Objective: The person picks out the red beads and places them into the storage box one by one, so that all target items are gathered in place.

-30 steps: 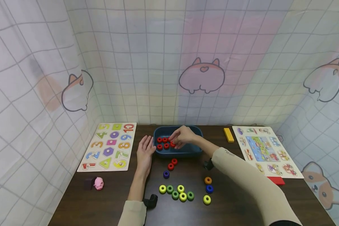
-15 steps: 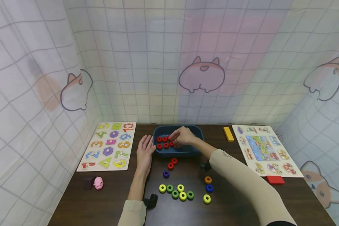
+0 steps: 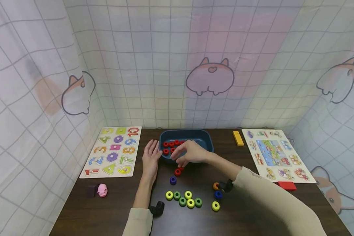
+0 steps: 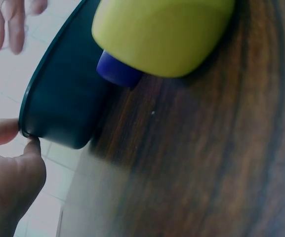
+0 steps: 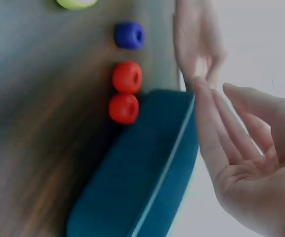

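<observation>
The dark blue tray stands near the back of the table, with several red rings in its left part. My left hand rests along the tray's left end, fingers straight; the left wrist view has its thumb and a finger touching the rim. Above the tray's front rim is my right hand, fingers loosely bent and apart, holding nothing visible. It hides part of the tray and some rings. Two red rings lie on the table before the tray, beside a dark blue ring.
Yellow and green rings lie nearer the front. An orange ring, blue ring and yellow ring form a line to the right. Puzzle boards flank the tray; a pink pig sits left.
My right hand has lifted from the red rings inside the tray and come toward the front rim, its fingers now spread apart. My left hand has stayed at the tray's left end.
</observation>
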`<state>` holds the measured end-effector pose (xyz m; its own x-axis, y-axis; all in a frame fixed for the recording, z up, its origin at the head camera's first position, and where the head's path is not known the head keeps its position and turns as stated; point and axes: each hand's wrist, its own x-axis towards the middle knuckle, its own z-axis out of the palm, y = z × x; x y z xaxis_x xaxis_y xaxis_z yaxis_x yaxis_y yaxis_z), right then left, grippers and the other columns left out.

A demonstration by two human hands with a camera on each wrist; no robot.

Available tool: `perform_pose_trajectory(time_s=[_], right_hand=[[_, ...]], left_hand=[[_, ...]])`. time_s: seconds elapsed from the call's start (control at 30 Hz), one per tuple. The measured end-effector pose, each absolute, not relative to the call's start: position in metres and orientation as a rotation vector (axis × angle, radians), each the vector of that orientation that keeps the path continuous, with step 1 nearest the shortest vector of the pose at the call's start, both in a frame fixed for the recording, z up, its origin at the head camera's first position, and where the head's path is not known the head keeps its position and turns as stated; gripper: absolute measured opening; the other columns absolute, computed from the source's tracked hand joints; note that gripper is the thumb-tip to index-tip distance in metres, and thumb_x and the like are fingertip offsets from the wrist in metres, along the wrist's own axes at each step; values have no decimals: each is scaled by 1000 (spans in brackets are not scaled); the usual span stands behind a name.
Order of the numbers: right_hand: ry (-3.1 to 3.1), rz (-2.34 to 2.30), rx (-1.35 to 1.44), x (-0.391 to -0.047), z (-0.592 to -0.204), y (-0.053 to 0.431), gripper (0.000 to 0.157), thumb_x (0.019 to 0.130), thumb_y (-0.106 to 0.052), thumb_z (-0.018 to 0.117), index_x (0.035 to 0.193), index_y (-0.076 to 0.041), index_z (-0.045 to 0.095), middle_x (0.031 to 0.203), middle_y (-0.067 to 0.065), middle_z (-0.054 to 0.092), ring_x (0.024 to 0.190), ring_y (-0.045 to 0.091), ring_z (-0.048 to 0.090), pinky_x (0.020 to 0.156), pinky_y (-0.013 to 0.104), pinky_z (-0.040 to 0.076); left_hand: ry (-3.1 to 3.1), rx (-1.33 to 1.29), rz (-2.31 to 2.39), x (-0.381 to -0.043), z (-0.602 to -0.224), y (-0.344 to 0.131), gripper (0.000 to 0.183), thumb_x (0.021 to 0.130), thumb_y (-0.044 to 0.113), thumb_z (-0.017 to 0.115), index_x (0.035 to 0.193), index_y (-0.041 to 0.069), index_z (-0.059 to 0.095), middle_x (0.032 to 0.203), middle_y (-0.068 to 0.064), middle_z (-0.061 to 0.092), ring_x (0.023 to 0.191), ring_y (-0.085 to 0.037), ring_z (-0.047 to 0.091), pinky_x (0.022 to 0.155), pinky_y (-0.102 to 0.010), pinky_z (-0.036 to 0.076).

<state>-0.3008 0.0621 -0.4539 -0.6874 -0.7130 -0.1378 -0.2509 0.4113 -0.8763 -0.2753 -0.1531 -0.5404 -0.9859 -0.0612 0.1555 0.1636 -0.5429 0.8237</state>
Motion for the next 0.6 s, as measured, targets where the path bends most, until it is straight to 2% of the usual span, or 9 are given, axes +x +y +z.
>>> perform_pose_trajectory(time_s=[0.07,0.2,0.3,0.47,0.6], right_hand=[[2195,-1103,-885,-293,-459,62,27,86,-2,72,112,-8,73,111,14,71,76,27,73,68,44,60],[2314,-826,-1077,-283,-476,61,31,85,-6,73,115,-14,73,100,4,73,68,14,68,60,29,57],[2355,-779,-1120,-277,-489,60,30,86,-5,71,114,-14,74,90,2,73,67,11,65,56,22,53],[2246,-1009,-917,-273,-505,61,24,89,3,66,108,-10,75,88,12,73,68,24,72,60,35,60],[2215,-1111,-765,-272,-512,62,21,90,2,65,103,-10,76,90,12,73,68,30,72,61,43,60]], left_hand=[[-1426,-166,-2647,-275,-539,-153,65,95,-15,48,151,5,22,156,-18,25,147,-35,20,117,-48,21],[-1420,-162,-2650,-276,-539,-153,66,94,-16,48,151,5,23,156,-18,26,147,-34,20,117,-49,20],[-1419,-158,-2652,-276,-539,-153,65,94,-17,47,151,5,23,156,-17,26,147,-34,20,117,-49,21],[-1432,-165,-2642,-276,-540,-153,66,94,-16,48,152,5,23,156,-17,25,147,-34,20,116,-48,22],[-1435,-169,-2640,-275,-540,-153,66,94,-16,47,152,5,22,157,-17,25,147,-34,20,116,-48,22]])
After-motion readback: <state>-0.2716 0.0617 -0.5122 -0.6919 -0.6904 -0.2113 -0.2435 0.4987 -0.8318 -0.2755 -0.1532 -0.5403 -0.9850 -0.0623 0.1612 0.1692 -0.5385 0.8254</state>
